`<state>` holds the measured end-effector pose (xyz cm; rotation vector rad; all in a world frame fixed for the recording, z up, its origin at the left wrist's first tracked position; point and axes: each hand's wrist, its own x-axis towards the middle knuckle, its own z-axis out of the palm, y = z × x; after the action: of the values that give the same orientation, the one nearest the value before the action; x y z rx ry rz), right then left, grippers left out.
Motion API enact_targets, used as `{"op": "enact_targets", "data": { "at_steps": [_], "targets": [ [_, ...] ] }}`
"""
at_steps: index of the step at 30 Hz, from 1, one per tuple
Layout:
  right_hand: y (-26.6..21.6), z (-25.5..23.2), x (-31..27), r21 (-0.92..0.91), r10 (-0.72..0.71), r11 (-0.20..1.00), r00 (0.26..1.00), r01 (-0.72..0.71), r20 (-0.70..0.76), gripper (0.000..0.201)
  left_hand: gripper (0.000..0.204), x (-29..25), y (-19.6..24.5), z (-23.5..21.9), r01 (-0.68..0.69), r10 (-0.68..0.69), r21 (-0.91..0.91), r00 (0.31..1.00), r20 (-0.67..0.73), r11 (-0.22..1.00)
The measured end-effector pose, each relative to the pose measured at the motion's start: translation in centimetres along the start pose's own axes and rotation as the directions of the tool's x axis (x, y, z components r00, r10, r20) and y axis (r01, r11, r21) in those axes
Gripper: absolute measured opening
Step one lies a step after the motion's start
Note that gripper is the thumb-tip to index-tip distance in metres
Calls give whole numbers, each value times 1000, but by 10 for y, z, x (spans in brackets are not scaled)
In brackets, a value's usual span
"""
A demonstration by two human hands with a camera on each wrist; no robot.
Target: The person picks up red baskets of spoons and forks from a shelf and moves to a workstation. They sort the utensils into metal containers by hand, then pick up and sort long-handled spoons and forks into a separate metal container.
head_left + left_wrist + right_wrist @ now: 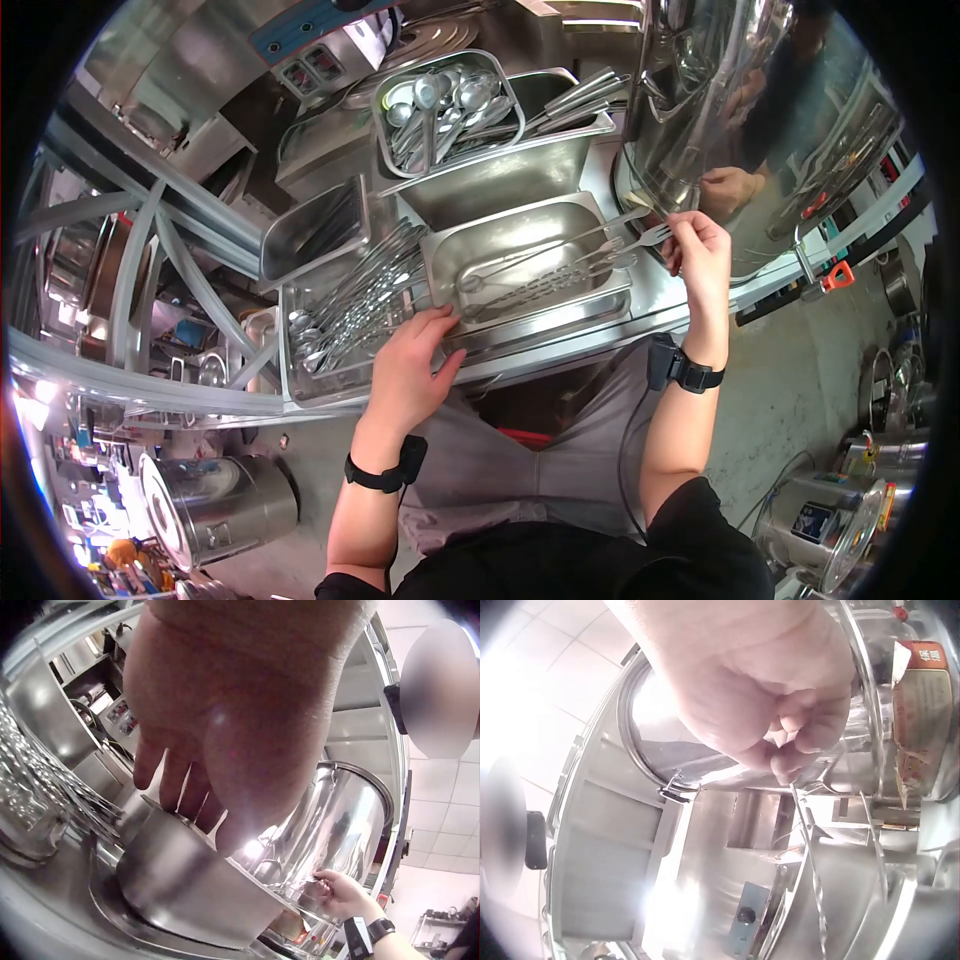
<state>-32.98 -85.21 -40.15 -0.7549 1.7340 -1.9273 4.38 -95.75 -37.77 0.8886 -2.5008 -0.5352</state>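
Observation:
In the head view, the right hand (700, 248) pinches the tined end of a long metal fork (655, 236) at the pan's right side. From its fingertips a twisted metal handle (815, 881) runs away in the right wrist view. Several long utensils (540, 285) lie across a rectangular steel pan (530, 240); which handle belongs to which is hard to tell. The left hand (412, 365) touches the pan's near left corner, fingers extended. In the left wrist view those fingers (172, 776) reach the rim above the pan's wall (187, 881).
Twisted-handled utensils (365, 290) fill a tray at the left, beside a smaller pan (285, 245). Behind stands a container (385, 140) of spoons and ladles. A large shiny steel pot (770, 130) rises at the right, with an orange-handled clamp (838, 276) near the counter edge.

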Motion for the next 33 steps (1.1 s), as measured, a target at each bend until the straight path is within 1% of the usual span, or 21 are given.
{"op": "enact_targets", "data": {
  "at_steps": [2,5,6,8,9,10,11,13,14,16,17,18,19,20,21,22,24,26,30,32,33],
  "targets": [
    [-7,4,-4,-42,49,998,999,-49,15,18,42,0,1,1,8,-8,-5,1000,10,1000],
    [-12,1,-6,-310,48,949,999,-53,-23,20,42,0,-2,2,17,-17,-15,1000,12,1000],
    [-11,-2,-7,-312,48,949,998,-54,-26,20,42,0,-2,2,13,-13,-16,1000,11,1000],
    [-6,-5,-7,-579,-86,814,995,42,-48,24,42,-1,-3,3,16,-16,-15,1000,8,1000],
    [-17,-1,-12,-622,-77,783,995,24,-60,27,42,-1,-4,4,2,-2,-26,1000,5,1000],
    [-17,-3,-13,-703,-131,708,991,66,-38,29,42,-1,-6,3,-5,4,-31,1000,-2,1000],
    [-18,-3,-16,-732,-186,674,982,104,-32,32,42,-3,-6,3,21,-21,-16,1000,-10,1000],
    [-21,-4,-19,-772,-267,614,964,161,-12,35,39,-4,-7,1,-45,43,-39,998,-50,998],
    [-24,-6,-18,-789,-296,587,955,178,-5,35,39,-7,-9,-2,-10,9,-14,998,-61,1000],
    [-31,-11,-16,-732,-196,674,980,100,-46,32,36,-12,-15,-12,-51,49,-8,987,-152,999],
    [-18,-21,-8,-672,-214,729,976,135,-35,30,31,-17,-24,-15,-20,19,-4,981,-192,1000],
    [-8,-26,-3,-608,-232,776,972,165,-32,27,31,-23,-36,-19,-3,5,8,980,-197,1000],
    [-12,-19,-6,-582,-260,795,963,175,-66,25,28,-29,-49,-25,108,-89,94,979,-181,990],
    [-13,-15,-7,-575,-258,799,964,179,-59,25,25,-35,-62,-30,211,-180,179,968,-174,961],
    [-14,-13,-9,-576,-278,791,960,206,-38,25,21,-40,-74,-31,270,-228,214,953,-199,939],
    [-15,-11,-10,-578,-298,782,954,232,-20,25,21,-46,-87,-31,270,-227,219,953,-201,938],
    [-17,-5,-13,-579,-312,774,950,255,1,25,23,-55,-114,-30,326,-280,361,944,-174,874],
    [-20,2,-15,-587,-333,755,942,291,37,24,24,-59,-128,-26,326,-285,346,944,-165,880],
    [-21,13,-17,-556,-339,769,939,316,65,23,17,-56,-138,-19,312,-274,378,950,-153,872],
    [-22,16,-20,-559,-376,742,920,370,109,22,15,-54,-143,-18,318,-282,389,948,-147,865],
    [-23,17,-20,-556,-371,745,922,368,114,22,14,-54,-144,-19,286,-253,394,958,-134,874]
  ]
}}
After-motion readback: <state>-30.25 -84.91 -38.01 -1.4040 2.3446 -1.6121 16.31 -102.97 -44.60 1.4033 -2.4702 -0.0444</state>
